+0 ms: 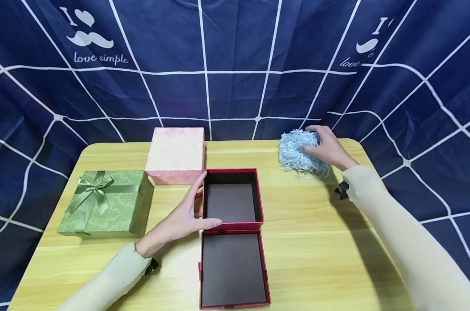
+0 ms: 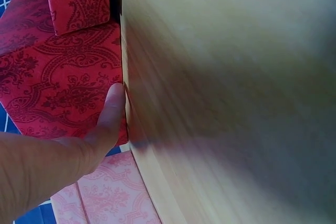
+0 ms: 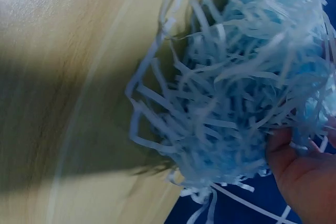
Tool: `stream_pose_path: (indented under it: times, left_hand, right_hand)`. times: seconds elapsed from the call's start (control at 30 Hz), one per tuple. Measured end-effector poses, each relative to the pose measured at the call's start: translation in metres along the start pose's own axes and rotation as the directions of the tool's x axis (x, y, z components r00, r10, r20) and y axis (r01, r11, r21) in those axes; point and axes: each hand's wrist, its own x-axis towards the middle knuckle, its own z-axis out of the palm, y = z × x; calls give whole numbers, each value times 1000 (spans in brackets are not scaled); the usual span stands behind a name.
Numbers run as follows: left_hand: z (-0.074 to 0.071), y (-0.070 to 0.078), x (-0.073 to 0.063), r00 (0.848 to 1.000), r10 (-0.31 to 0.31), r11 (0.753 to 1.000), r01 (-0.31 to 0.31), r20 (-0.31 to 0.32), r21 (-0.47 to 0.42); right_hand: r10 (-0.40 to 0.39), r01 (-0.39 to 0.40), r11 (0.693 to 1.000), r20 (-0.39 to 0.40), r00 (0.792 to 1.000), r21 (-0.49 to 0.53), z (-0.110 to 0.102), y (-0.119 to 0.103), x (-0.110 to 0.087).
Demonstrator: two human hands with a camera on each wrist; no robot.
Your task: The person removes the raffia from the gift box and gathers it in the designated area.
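Observation:
My left hand holds the left side of an uncovered red box, its thumb along the front wall and its fingers by the left wall. Inside, the box is dark brown and bare. Its red lid lies inner side up, right against the front of the box. At the back right of the table, my right hand grips a pile of light blue shredded paper. The right wrist view shows the thumb dug into the paper strips, with the other fingers mostly hidden.
On the wooden table, a pink box stands at the back, left of the red box. A green gift box with a ribbon bow sits at the left. Dark blue checked cloth hangs behind and along both sides.

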Motion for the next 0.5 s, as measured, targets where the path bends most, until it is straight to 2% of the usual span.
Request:
stream_pose_path:
  times: [0.2, 0.5]
  left_hand:
    - [2, 1, 1, 1000, 7, 1000, -7, 1, 3]
    - [3, 5, -6, 1000, 20, 1000, -20, -5, 24]
  right_hand:
    - [-24, 23, 1000, -33, 999, -19, -8, -2, -13]
    - [-38, 34, 998, -100, 994, -43, -11, -8, -28]
